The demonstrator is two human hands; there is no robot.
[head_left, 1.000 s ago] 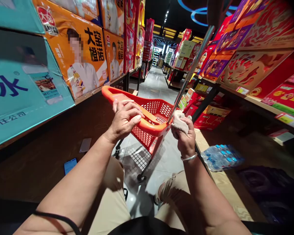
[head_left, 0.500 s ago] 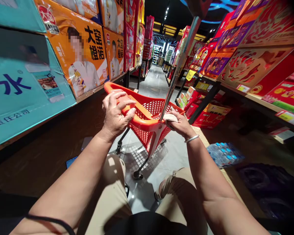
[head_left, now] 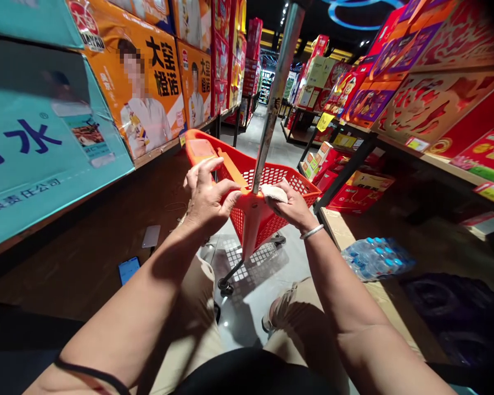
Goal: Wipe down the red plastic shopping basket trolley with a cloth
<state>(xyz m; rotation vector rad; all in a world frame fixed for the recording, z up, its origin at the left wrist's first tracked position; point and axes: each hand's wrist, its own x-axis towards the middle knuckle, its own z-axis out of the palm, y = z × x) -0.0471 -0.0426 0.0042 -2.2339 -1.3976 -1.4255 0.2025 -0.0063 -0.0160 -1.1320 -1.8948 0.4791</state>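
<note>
An orange plastic shopping cart [head_left: 280, 181] stands in the aisle in front of me, with a grey metal pole [head_left: 275, 93] rising from its near rim. My left hand [head_left: 208, 197] grips the cart's orange rim, fingers curled over it. My right hand [head_left: 290, 207] is closed on a pale cloth [head_left: 274, 192] and presses it against the rim at the foot of the pole. A silver bangle sits on my right wrist. My knees in beige trousers show below the cart.
Shelves line both sides: teal and orange cartons [head_left: 148, 82] on the left, red gift boxes [head_left: 428, 104] on the right. A pack of water bottles [head_left: 374, 258] lies on the low right shelf. A phone [head_left: 128, 270] and a small card lie on the low left shelf.
The cart has swung so its near corner points at me and the pole now stands more upright. My right hand slid the cloth along the rim toward the pole's base.
</note>
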